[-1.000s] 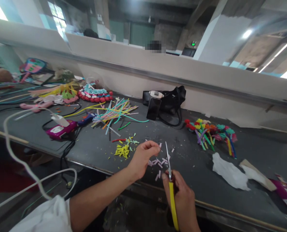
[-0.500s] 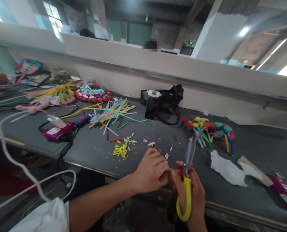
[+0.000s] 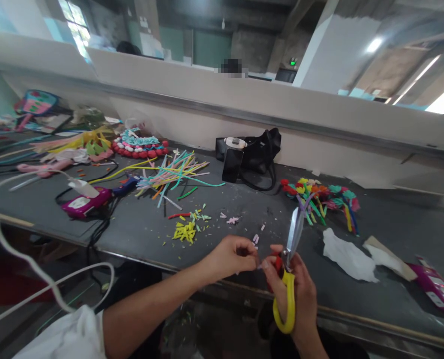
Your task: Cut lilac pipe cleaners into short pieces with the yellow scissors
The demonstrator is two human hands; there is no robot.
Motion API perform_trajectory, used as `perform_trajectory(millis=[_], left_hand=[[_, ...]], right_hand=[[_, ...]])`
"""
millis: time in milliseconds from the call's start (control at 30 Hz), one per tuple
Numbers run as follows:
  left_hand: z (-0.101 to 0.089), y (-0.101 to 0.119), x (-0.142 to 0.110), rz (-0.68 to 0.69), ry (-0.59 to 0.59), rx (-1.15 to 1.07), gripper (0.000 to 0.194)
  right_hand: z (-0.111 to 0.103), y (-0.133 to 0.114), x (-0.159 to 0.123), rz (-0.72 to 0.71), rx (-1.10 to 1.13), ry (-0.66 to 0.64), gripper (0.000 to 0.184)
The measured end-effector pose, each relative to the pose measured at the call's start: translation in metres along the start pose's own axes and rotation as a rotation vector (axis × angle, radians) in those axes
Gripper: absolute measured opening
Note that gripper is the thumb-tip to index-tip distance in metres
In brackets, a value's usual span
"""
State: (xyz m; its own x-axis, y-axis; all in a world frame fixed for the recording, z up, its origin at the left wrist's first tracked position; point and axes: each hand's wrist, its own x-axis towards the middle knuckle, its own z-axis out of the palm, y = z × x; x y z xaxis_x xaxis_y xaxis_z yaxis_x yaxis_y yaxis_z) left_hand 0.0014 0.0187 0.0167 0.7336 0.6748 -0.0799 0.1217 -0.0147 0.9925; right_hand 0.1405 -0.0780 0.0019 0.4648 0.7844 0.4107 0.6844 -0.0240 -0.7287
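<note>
Grey-black worktop [image 3: 397, 224] along a pale partition [image 3: 169, 80], with concrete pillars beyond. Toward the left, a pink glue gun [image 3: 44, 168], then a magenta device [image 3: 85, 203] bearing a white plug [image 3: 83, 188], with a white cord [image 3: 18, 257] looping down past the front edge. Next, a loose heap of pastel pipe cleaners [image 3: 177, 174] and, closer in, snipped yellow pieces [image 3: 184, 232] beside mint ones. Then the left hand [image 3: 227, 255], low over the front edge, with thumb and forefinger bent into a loop; at the tips, right by the opposite thumb, a tiny lilac piece [image 3: 260, 267]; cannot tell whether pinched there or only touched. Farther back, a black phone [image 3: 232, 166] in front of a black handbag [image 3: 259, 155]. Scissors [image 3: 290, 281] firmly grasped by the right hand [image 3: 303, 291], also at the front edge: yellow handle loop lowest, some red beside the thumb, silver blades pointing up and away; cannot tell how far parted. Past the blade tips, overlapping in view, purple stems from a bundle of bright artificial flowers [image 3: 319, 192]. Dark strip of open surface between blades and crumpled white paper [image 3: 349, 255], then more behind, toward the partition. Farthest right, near the front edge, a tan-and-white scrap [image 3: 388, 257] and a second magenta device [image 3: 437, 288].
</note>
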Motion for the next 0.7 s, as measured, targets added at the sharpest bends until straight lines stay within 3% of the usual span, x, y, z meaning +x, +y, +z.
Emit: perform_trajectory(millis=[67, 200, 300, 433, 567, 700], left_hand=[[-0.003, -0.002, 0.002, -0.081, -0.053, -0.107, 0.014], [-0.004, -0.008, 0.003, -0.115, -0.121, -0.179, 0.013], [-0.004, -0.009, 0.003, -0.144, -0.112, -0.216, 0.011], [-0.005, -0.004, 0.004, -0.086, 0.040, -0.440, 0.010], [-0.009, 0.005, 0.004, -0.002, 0.228, -0.732, 0.008], [-0.010, 0.008, 0.004, 0.080, 0.282, -0.921, 0.009]], right_hand=[[0.001, 0.001, 0.000, -0.041, -0.016, -0.001, 0.029], [0.004, 0.003, -0.001, -0.085, -0.037, 0.019, 0.028], [0.004, 0.003, -0.003, -0.084, -0.029, 0.018, 0.028], [0.004, 0.002, -0.008, -0.066, -0.037, 0.010, 0.029], [0.009, 0.003, -0.015, -0.142, -0.117, -0.012, 0.031], [0.018, 0.002, -0.021, -0.168, -0.185, -0.080, 0.032]])
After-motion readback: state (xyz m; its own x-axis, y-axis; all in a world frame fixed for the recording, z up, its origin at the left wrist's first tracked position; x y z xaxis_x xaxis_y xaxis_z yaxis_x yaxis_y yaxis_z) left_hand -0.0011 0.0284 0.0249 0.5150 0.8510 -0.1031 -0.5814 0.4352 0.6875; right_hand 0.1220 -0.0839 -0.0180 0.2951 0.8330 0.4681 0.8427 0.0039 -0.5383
